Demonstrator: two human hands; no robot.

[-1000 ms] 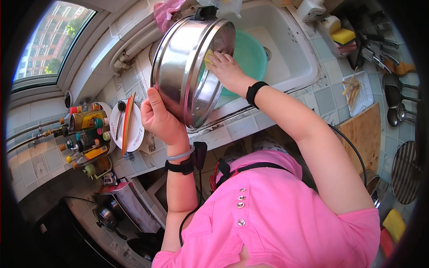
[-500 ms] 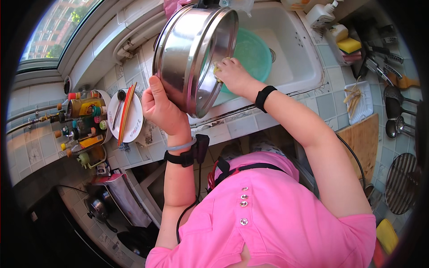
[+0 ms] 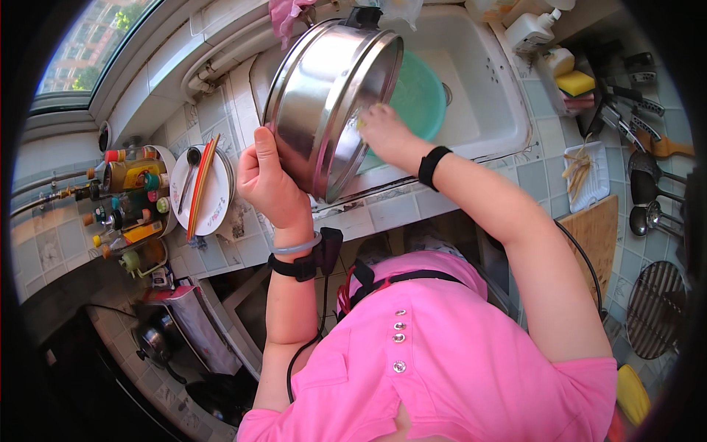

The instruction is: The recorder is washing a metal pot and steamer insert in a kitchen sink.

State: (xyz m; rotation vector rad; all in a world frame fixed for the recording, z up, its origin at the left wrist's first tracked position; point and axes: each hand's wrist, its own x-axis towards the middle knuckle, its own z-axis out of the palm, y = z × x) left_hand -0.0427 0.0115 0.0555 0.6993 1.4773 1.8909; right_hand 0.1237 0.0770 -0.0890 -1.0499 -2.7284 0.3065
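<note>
A shiny stainless-steel pot [image 3: 313, 96] is tilted on its side above the sink, its open mouth facing right. My left hand [image 3: 271, 177] grips its near edge, thumb up along the outside, the other fingers curled behind. At the mouth, my right hand [image 3: 387, 135] is closed on a yellow sponge [image 3: 361, 122], pressed to the inner side of the pot. Only a sliver of the sponge shows, and the hand is slightly blurred. Behind the right hand, a green plastic basin [image 3: 423, 92] sits in the white sink [image 3: 497, 110], partly covered by the pot.
Left on the tiled counter, a white plate [image 3: 213, 210] bears a spoon and chopsticks beside several bottles [image 3: 136, 177]. To the right are a soap pump bottle [image 3: 530, 31], a yellow sponge in a holder [image 3: 576, 82], a white tray [image 3: 595, 180], a wooden board [image 3: 600, 250] and hanging utensils [image 3: 644, 180].
The pot has turned slightly and shifted a little right, showing more of its black handle at the top. My right hand has moved slightly at its mouth; my left keeps its grip.
</note>
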